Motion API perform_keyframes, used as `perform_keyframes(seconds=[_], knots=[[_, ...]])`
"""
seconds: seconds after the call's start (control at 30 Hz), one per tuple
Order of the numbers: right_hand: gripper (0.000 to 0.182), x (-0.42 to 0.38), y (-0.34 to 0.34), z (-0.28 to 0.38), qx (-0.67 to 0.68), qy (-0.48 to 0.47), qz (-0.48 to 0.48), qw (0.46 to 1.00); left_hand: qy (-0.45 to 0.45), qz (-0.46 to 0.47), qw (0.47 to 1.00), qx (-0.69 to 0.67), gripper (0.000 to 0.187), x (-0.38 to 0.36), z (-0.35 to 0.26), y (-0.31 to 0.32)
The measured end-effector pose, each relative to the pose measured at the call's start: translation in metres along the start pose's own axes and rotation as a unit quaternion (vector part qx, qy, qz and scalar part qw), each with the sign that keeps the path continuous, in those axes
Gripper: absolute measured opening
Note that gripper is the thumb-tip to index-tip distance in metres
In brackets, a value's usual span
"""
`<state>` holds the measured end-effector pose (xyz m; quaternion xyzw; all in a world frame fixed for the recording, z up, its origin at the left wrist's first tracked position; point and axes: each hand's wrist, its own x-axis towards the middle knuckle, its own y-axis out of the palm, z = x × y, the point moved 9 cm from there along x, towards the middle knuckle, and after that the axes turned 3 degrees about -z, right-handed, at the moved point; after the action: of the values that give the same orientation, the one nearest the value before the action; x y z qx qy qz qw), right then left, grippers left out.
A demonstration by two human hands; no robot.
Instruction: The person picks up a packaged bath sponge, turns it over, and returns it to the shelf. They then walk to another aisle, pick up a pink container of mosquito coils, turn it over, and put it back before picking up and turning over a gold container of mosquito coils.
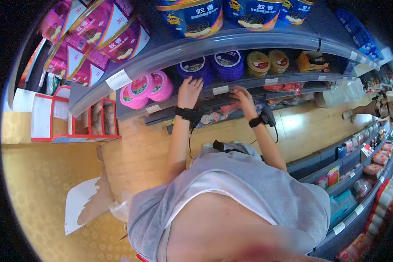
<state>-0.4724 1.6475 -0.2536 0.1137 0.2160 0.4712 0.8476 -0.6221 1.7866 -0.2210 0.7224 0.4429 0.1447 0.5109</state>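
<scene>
My left hand (190, 92) reaches over the edge of a dark shelf, its fingers stretched out against the front of a stack of round purple tubs (192, 70). I see no item held in it. Lower and to the right, my right hand (243, 97) is at the shelf's front edge near a white price label (220, 90), fingers loosely extended and holding nothing visible. A second purple stack (228, 65) stands beside the first. Pink round tubs (137, 91) are left of my left hand. Two gold-lidded round tubs (258, 63) sit farther right.
Blue mosquito-coil tins (192, 19) and magenta tins (118, 41) fill the shelf above, behind a clear plastic lip (231, 39). A red-edged display box (85, 115) stands at left. Another stocked shelf (353, 174) runs along the right. A person's leg (364, 110) is farther down the aisle.
</scene>
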Motion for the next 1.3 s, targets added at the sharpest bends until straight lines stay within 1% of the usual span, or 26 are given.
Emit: perform_keyframes(seconds=[0.03,0.1,0.13,0.2,0.23,0.27,0.3,0.33,0.4,0.43,0.5,0.53,0.57,0.67,0.7,0.77,0.8,0.83,0.9,0.93,1.03,1.1,1.13,1.17,1.23,1.3], knots=[[0.032,0.004,-0.013,-0.002,-0.001,0.0,0.0,1.0,-0.012,0.001,1.0,0.012,0.024,0.001,0.001,0.001],[0.027,0.015,-0.049,0.008,-0.089,-0.055,-0.08,0.991,-0.024,0.003,0.999,0.024,0.023,0.001,0.003,0.004],[0.027,0.021,-0.061,0.01,-0.09,-0.056,-0.081,0.991,-0.031,0.018,0.999,0.03,0.021,-0.001,0.004,0.008],[0.029,0.025,-0.08,0.045,-0.224,-0.188,-0.13,0.947,-0.037,0.033,0.998,0.037,0.019,-0.004,0.006,0.017],[0.029,0.032,-0.087,0.049,-0.224,-0.189,-0.131,0.947,-0.039,0.01,0.999,0.037,0.027,-0.005,0.006,0.016],[0.036,0.025,-0.089,0.078,-0.343,-0.278,-0.198,0.875,-0.04,-0.013,0.998,0.037,0.037,-0.007,0.008,0.014],[0.043,0.016,-0.084,0.103,-0.451,-0.359,-0.259,0.775,-0.04,-0.013,0.998,0.037,0.037,-0.007,0.009,0.014],[0.043,0.02,-0.086,0.113,-0.451,-0.359,-0.259,0.775,-0.037,-0.007,0.998,0.053,0.037,-0.008,0.01,0.014],[0.062,0.034,-0.082,0.128,-0.584,-0.321,-0.267,0.696,-0.032,-0.001,0.997,0.069,0.038,-0.01,0.014,0.01],[0.062,0.04,-0.082,0.135,-0.584,-0.322,-0.266,0.696,-0.026,-0.005,0.996,0.084,0.038,-0.01,0.017,0.004],[0.081,0.068,-0.077,0.135,-0.706,-0.244,-0.23,0.623,-0.016,-0.008,0.995,0.099,0.039,-0.015,0.022,-0.001],[0.094,0.085,-0.079,0.13,-0.725,-0.256,-0.204,0.607,-0.004,0.003,0.993,0.119,0.039,-0.021,0.026,0.0],[0.094,0.09,-0.078,0.134,-0.723,-0.258,-0.203,0.607,0.008,0.013,0.99,0.139,0.04,-0.026,0.029,0.003],[0.108,0.112,-0.073,0.124,-0.82,-0.167,-0.108,0.537,0.005,-0.014,0.988,0.156,0.041,-0.038,0.046,0.0],[0.108,0.111,-0.069,0.129,-0.819,-0.169,-0.108,0.537,0.004,-0.025,0.987,0.161,0.04,-0.042,0.051,-0.001],[0.106,0.111,-0.061,0.129,-0.835,-0.159,-0.062,0.523,0.003,-0.027,0.988,0.155,0.041,-0.05,0.063,-0.004],[0.105,0.107,-0.057,0.132,-0.828,-0.193,-0.078,0.52,0.005,-0.017,0.985,0.173,0.043,-0.054,0.069,-0.005],[0.105,0.105,-0.057,0.132,-0.828,-0.194,-0.083,0.519,0.006,-0.006,0.982,0.191,0.045,-0.057,0.075,-0.004],[0.102,0.089,-0.05,0.139,-0.788,-0.229,-0.098,0.563,0.003,-0.013,0.982,0.189,0.046,-0.064,0.083,0.011],[0.102,0.08,-0.052,0.14,-0.789,-0.229,-0.104,0.561,-0.001,-0.018,0.976,0.218,0.045,-0.068,0.088,0.017],[0.098,0.042,-0.048,0.146,-0.663,-0.279,-0.047,0.693,-0.018,-0.028,0.966,0.255,0.043,-0.073,0.108,0.027],[0.088,-0.003,-0.034,0.155,-0.602,-0.34,-0.01,0.723,-0.066,-0.003,0.965,0.253,0.04,-0.074,0.131,0.032],[0.088,-0.021,-0.029,0.152,-0.597,-0.335,0.024,0.729,-0.075,-0.01,0.968,0.239,0.031,-0.068,0.145,0.02],[0.088,-0.029,-0.036,0.14,-0.58,-0.311,0.029,0.752,-0.082,-0.003,0.968,0.238,0.031,-0.06,0.161,0.007],[0.087,-0.051,-0.045,0.122,-0.563,-0.297,0.039,0.77,-0.195,0.012,0.951,0.238,0.028,-0.055,0.204,-0.014],[0.087,-0.069,-0.057,0.108,-0.557,-0.272,0.024,0.785,-0.189,0.016,0.954,0.234,0.024,-0.075,0.216,0.019]])
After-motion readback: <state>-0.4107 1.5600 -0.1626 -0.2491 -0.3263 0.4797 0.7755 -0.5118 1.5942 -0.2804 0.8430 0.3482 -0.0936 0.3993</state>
